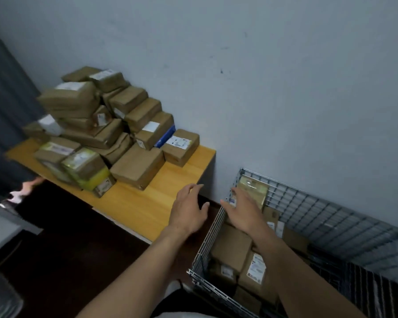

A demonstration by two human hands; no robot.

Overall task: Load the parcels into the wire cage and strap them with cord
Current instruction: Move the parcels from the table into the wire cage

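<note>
1. Behind everything, a plain pale grey-blue wall [285, 88] fills the back of the room, and a dark pleated curtain [5, 99] hangs at its left.
2. A silver wire-mesh cage [331, 216] stands against that wall, just beside the table's right edge, with its top open.
3. A yellow-orange wooden table [166, 187] runs along the wall. Its right end and front edge are bare wood.
4. A heap of brown cardboard parcels [97, 125], many with white labels, is stacked several layers deep over the table's back-left part. It steps down toward the right edge, where one labelled box sits by the back-right corner.
5. More brown cardboard boxes [230, 249] lie packed in the cage, mostly along its left side. White labels show on a few of them.
6. One yellowish-green wrapped parcel [253, 189] stands in the cage's far left corner, against the mesh and higher than the boxes around it.
7. The person's right hand [244, 214] reaches over the cage's left rim with fingers stretched and spread toward that parcel. I cannot tell whether the fingertips touch it.
8. The left hand [189, 210] hovers over the table's front right corner with its fingers loosely spread, holding nothing.
</note>
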